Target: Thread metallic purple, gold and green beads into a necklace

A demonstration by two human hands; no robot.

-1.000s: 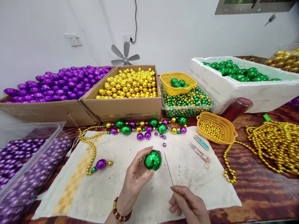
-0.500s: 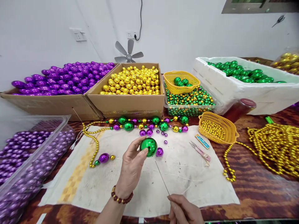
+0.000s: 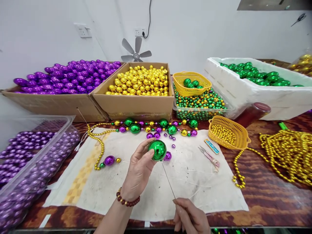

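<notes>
My left hand (image 3: 140, 169), with a beaded bracelet at the wrist, is closed on a large shiny green ball (image 3: 158, 150) over the white cloth (image 3: 104, 191). Between the fingertips of my right hand (image 3: 188, 214) is a long thin needle (image 3: 168, 180). Its far tip reaches the underside of the ball; whether it has entered a hole I cannot tell. A purple ball (image 3: 168, 156) lies just beyond the green one. To the left, a started bead string holds a purple bead (image 3: 109, 160) and small gold and green beads. Two finished-looking bead strands (image 3: 148, 129) lie along the cloth's back edge.
Cartons of purple balls (image 3: 70, 78) and gold balls (image 3: 143, 81) stand behind. A foam box (image 3: 258, 97), a yellow basket (image 3: 230, 139) and gold bead chains (image 3: 290, 156) are on the right. Pink-handled snips (image 3: 211, 158) lie on the cloth. A clear bin (image 3: 39, 156) stands left.
The needle tip has come up against the green ball as my right hand moved slightly up and left. The whole view has shifted slightly.
</notes>
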